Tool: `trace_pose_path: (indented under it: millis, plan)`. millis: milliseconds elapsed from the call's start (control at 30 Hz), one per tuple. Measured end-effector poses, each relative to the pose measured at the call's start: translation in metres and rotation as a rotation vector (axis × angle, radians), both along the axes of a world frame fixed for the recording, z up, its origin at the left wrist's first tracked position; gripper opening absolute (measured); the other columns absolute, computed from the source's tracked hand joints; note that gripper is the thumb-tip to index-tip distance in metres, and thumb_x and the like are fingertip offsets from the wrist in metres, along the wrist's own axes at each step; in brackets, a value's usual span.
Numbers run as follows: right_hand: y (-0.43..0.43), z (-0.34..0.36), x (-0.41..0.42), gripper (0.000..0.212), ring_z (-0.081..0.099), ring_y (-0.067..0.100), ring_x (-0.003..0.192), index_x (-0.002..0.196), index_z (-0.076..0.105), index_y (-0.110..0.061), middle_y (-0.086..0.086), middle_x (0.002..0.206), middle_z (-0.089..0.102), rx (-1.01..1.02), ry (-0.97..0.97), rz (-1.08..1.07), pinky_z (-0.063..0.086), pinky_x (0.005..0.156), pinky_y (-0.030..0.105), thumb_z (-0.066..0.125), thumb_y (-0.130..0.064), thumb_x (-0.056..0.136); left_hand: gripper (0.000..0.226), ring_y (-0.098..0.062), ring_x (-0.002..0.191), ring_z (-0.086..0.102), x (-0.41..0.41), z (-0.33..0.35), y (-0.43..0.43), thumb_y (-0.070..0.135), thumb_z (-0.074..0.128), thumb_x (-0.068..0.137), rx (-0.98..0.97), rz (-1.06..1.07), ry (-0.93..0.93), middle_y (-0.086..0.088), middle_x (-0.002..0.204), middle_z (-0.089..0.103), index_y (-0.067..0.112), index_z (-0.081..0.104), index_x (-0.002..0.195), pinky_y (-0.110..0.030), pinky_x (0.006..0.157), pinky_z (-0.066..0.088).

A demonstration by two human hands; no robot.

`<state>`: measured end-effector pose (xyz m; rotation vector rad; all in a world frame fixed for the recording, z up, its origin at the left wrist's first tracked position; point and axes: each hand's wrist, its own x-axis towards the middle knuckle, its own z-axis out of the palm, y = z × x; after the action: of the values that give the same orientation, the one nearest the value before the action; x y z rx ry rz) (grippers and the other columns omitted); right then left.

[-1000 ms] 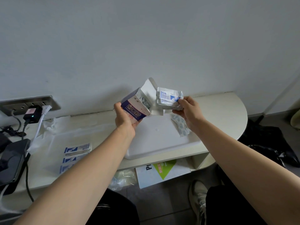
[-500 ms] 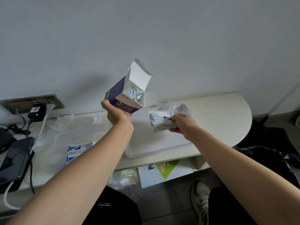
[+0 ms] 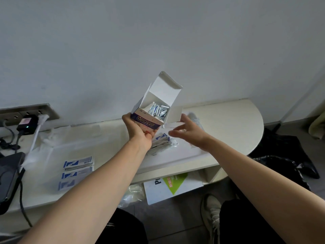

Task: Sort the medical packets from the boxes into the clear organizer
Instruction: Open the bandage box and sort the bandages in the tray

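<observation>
Carton (image 3: 146, 122): flap open, tilted, gripped at its base by the curled fingers of the left hand (image 3: 139, 132) above the table (image 3: 228, 124). 
Medical packets (image 3: 158, 110): seen inside the carton. 
Right hand (image 3: 190, 133): just beside the carton, fingers spread, nothing held. 
Clear organizer (image 3: 51, 152): at left, blue-labelled packets (image 3: 77, 162) laid within.
</observation>
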<state>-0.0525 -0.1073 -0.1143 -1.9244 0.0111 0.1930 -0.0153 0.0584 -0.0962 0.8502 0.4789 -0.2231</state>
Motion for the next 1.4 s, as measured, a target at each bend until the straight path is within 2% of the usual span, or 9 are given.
trace_pose_path:
  millis: [200, 333, 567, 667, 767, 867, 1033, 1233, 1400]
  plan:
    - [-0.008, 0.019, -0.007, 0.037, 0.067, 0.002, 0.092, 0.115, 0.064, -0.016, -0.005, 0.104, 0.070, 0.177, -0.161, -0.097, 0.055, 0.088, 0.026, 0.074, -0.009, 0.080, 0.055, -0.025, 0.085, 0.063, -0.005, -0.006, -0.035, 0.053, 0.031, 0.088, 0.185, -0.367, -0.019, -0.008, 0.088, 0.069, 0.014, 0.067, 0.104, -0.035, 0.080, 0.049]
    - [-0.039, 0.022, -0.006, 0.036, 0.066, 0.002, 0.079, 0.116, 0.061, -0.010, -0.001, 0.098, 0.069, 0.224, -0.223, -0.288, 0.050, 0.062, 0.013, 0.071, -0.005, 0.082, 0.065, -0.022, 0.090, 0.062, -0.002, -0.012, -0.057, 0.063, 0.025, 0.095, 0.453, -0.520, -0.096, -0.010, 0.098, 0.069, 0.014, 0.066, 0.103, -0.034, 0.076, 0.049]
    - [-0.104, -0.001, -0.001, 0.029, 0.068, 0.015, 0.082, 0.089, 0.062, -0.027, 0.001, 0.094, 0.071, 0.096, -0.203, -0.790, 0.056, 0.065, 0.035, 0.079, -0.014, 0.069, 0.016, -0.021, 0.074, 0.055, 0.015, -0.044, -0.059, 0.021, 0.052, 0.089, 1.110, -0.508, -0.355, 0.005, 0.079, 0.061, 0.020, 0.067, 0.093, -0.031, 0.069, 0.045]
    - [-0.122, -0.021, 0.001, 0.039, 0.066, 0.019, 0.080, 0.096, 0.063, -0.014, 0.012, 0.098, 0.071, 0.057, -0.076, -0.831, 0.055, 0.061, 0.033, 0.082, -0.021, 0.062, 0.020, -0.020, 0.081, 0.060, 0.016, -0.047, -0.054, 0.019, 0.051, 0.089, 1.321, -0.600, -0.426, 0.006, 0.091, 0.062, 0.023, 0.067, 0.101, -0.030, 0.074, 0.048]
    - [-0.126, -0.039, 0.008, 0.082, 0.062, 0.023, 0.094, 0.114, 0.054, -0.007, 0.011, 0.118, 0.056, -0.034, 0.169, -0.822, 0.058, 0.073, 0.036, 0.084, -0.043, 0.046, 0.022, -0.021, 0.095, 0.062, 0.020, -0.051, -0.051, 0.020, 0.052, 0.088, 1.433, -0.645, -0.454, 0.003, 0.106, 0.064, 0.025, 0.067, 0.104, -0.030, 0.080, 0.049]
    - [-0.116, -0.033, 0.006, 0.073, 0.056, 0.023, 0.099, 0.121, 0.039, -0.003, 0.012, 0.117, 0.044, -0.095, 0.364, -0.875, 0.054, 0.058, 0.031, 0.080, -0.028, 0.067, 0.021, -0.020, 0.099, 0.061, 0.023, -0.055, -0.050, 0.020, 0.053, 0.088, 1.467, -0.689, -0.463, 0.001, 0.109, 0.065, 0.025, 0.068, 0.101, -0.031, 0.085, 0.050]
    - [-0.107, -0.021, -0.004, 0.024, 0.042, 0.014, 0.050, 0.092, 0.052, -0.010, 0.005, 0.064, 0.049, -0.153, 0.589, -0.555, 0.031, 0.043, 0.019, 0.063, -0.030, 0.086, 0.020, -0.024, 0.113, 0.049, 0.028, -0.051, -0.046, 0.020, 0.053, 0.088, 1.618, -0.613, -0.564, -0.005, 0.117, 0.055, 0.024, 0.068, 0.100, -0.031, 0.088, 0.043]
    - [-0.075, -0.003, 0.009, 0.018, 0.049, 0.014, 0.054, 0.078, 0.058, -0.010, 0.003, 0.064, 0.054, -0.178, 0.300, -0.207, 0.041, 0.049, 0.022, 0.061, -0.022, 0.091, 0.030, -0.027, 0.137, 0.021, 0.047, -0.046, -0.048, 0.026, 0.056, 0.089, 1.850, -0.748, -0.839, -0.004, 0.155, 0.025, 0.021, 0.064, 0.118, -0.037, 0.106, 0.030]
    - [-0.056, -0.013, 0.032, 0.004, 0.062, 0.021, 0.066, 0.083, 0.062, -0.016, 0.014, 0.082, 0.069, -0.281, 0.125, -0.225, 0.052, 0.060, 0.035, 0.062, -0.014, 0.087, 0.046, -0.026, 0.145, 0.009, 0.067, -0.055, -0.057, 0.038, 0.052, 0.093, 1.913, -0.967, -0.830, 0.001, 0.161, 0.010, 0.017, 0.053, 0.133, -0.040, 0.114, 0.022]
